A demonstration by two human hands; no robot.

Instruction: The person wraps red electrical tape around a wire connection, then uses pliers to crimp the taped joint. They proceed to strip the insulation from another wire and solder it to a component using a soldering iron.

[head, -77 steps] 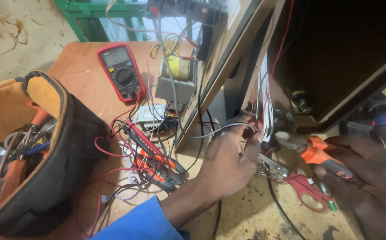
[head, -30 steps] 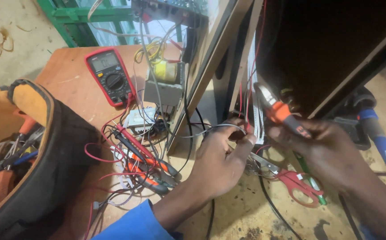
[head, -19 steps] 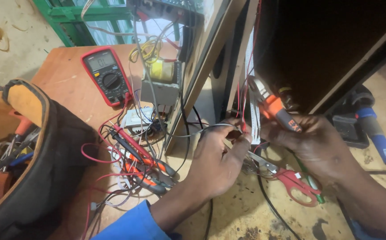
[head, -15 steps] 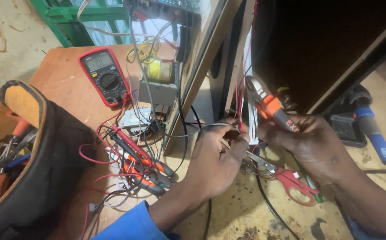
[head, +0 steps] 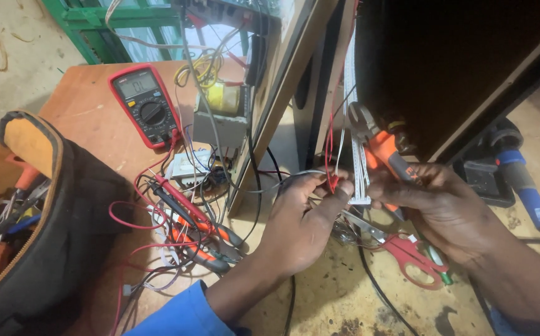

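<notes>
My left hand pinches a thin red wire between thumb and fingers, beside a white ribbon cable that hangs from a dark wooden cabinet. Orange-handled cutting pliers are gripped in my right hand, jaws pointing up and left close to the wires. The two hands almost touch.
Red-handled scissors lie under my right hand. A red multimeter sits on the orange table, with probes and tangled wires and a transformer. A black and tan tool bag stands at left. A blue-handled soldering iron lies at right.
My right hand picked up the orange pliers from the bench and raised them to the wires at the cabinet. My left hand has kept its hold by the red wire.
</notes>
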